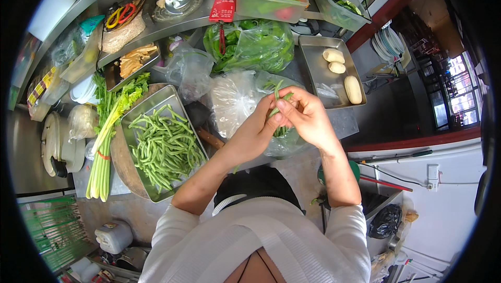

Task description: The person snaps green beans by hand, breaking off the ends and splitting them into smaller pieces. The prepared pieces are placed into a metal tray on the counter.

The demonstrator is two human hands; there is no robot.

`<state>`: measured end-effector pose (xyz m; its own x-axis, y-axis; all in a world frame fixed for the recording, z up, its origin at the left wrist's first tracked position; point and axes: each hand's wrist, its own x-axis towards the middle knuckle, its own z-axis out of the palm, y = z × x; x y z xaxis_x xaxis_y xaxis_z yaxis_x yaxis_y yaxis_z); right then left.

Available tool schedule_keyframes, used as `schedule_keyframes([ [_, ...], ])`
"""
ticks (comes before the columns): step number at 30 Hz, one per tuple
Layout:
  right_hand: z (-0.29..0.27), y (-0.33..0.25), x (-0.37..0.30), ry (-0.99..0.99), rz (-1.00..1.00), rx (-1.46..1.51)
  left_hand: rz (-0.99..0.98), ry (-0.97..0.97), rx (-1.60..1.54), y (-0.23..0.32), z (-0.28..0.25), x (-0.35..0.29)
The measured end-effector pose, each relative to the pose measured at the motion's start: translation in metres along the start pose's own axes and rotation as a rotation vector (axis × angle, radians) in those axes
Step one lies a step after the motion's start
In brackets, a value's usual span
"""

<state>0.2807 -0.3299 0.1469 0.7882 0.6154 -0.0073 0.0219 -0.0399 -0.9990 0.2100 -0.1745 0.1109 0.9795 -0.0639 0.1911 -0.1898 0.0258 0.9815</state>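
Observation:
Above the counter's front edge my two hands meet with fingers pinched together. My left hand (261,125) and my right hand (307,118) both grip green beans (277,93), whose ends stick up between the fingertips. Just below them lies a clear plastic bag (292,145) with more green beans partly hidden by my hands. To the left, a metal tray (168,95) holds a heap of green beans (166,147) and rests on a round wooden board (121,160). Another clear bag with whitish contents (229,103) sits beside my left hand.
Celery (104,152) lies left of the bean tray. Behind are a bag of green peppers (261,48), a tub of peppers (271,6) and a red card (223,7). A metal tray (318,53) with peeled pale vegetables stands right. A wooden handle (210,138) lies near the bean tray.

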Motion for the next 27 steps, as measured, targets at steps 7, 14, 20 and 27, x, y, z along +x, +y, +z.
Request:
schedule_keyframes([
  [7, 0.006, -0.019, -0.010, 0.092, -0.279, -0.829, -0.197, -0.165, 0.063, -0.015, -0.026, -0.023],
  [14, 0.012, 0.003, -0.006, 0.304, -0.052, -0.034, -0.382, -0.288, -0.376, -0.015, -0.039, -0.031],
  [20, -0.045, 0.026, 0.025, 0.731, -0.362, -0.615, -0.445, -0.092, -0.965, -0.019, -0.039, -0.037],
  [27, 0.017, 0.006, 0.010, 0.032, -0.331, -0.415, -0.575, -0.311, -1.055, -0.021, -0.050, -0.033],
])
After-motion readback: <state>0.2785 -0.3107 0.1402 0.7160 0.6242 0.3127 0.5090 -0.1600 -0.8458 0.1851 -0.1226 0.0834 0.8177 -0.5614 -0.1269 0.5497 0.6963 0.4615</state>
